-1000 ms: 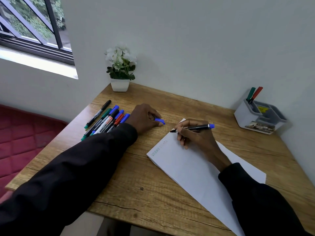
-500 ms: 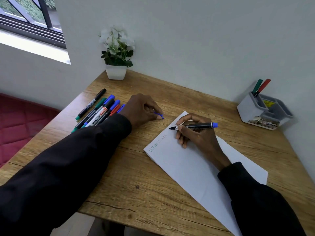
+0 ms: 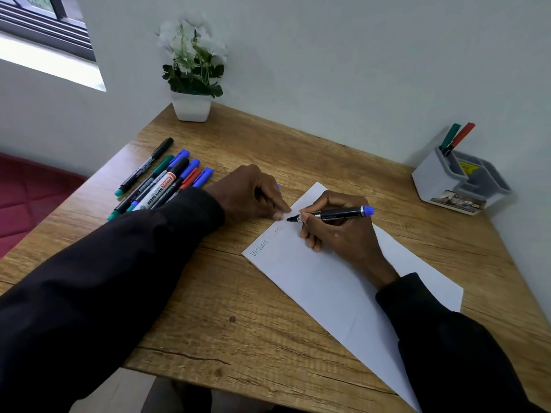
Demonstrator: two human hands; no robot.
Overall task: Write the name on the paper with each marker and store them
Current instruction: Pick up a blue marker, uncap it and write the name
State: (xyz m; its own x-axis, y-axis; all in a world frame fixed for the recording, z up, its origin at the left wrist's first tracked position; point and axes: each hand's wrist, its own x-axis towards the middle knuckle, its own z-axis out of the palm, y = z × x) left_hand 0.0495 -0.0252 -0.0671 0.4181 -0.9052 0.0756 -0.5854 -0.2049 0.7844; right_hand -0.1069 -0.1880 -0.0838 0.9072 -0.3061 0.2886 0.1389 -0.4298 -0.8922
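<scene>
A white sheet of paper (image 3: 328,281) lies slanted on the wooden desk (image 3: 208,317), with a name written twice near its upper left edge. My right hand (image 3: 337,231) grips an uncapped black marker with a blue end (image 3: 334,215), its tip just above the paper's top edge. My left hand (image 3: 253,195) is closed around the marker's blue cap (image 3: 278,186), mostly hidden, with its fingertips on the paper's edge. Several capped markers (image 3: 161,181) lie in a row at the desk's left. A grey organizer (image 3: 459,183) at the right holds a green and a red marker (image 3: 456,138).
A white pot with a flowering plant (image 3: 192,76) stands at the desk's back left corner by the wall. A window is at the upper left, and a red cushion (image 3: 26,192) lies below the desk's left edge.
The view has tilted downward. My left hand has slid right until its fingertips rest on the paper's edge, hiding most of the blue cap. My right hand still holds the marker over the paper.
</scene>
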